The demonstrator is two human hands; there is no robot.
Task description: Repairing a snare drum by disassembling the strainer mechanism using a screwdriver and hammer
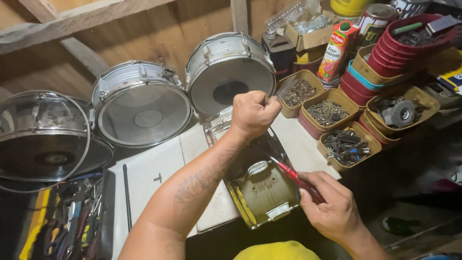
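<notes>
yellow fabric (278, 251), rounded and matte, is sitting closest to my view at the bottom edge. just above it my right hand (332, 208) is wrapping its fingers around a red-handled screwdriver (297, 179), its thin metal tip angling up and left into the drum shell (262, 185) lying on its side on the white tabletop (154, 173). the shell's inside is looking dull olive and worn, with a shiny oval metal fitting and a pale lug bracket near its lower rim. my left hand (253, 113) is clenching into a tight fist over the shell's far rim; i cannot tell what, if anything, it is pinching.

behind the hands three silver drums (142, 103) are leaning against wooden boards, their chrome hoops glinting and their heads smooth and grey. to the right, tan plastic trays (332, 111) are holding heaps of rusty screws and small metal parts, beside a stack of red bowls (409, 45) and a juice carton (336, 50). at lower left a tool tray (67, 221) is brimming with tangled hand tools.
</notes>
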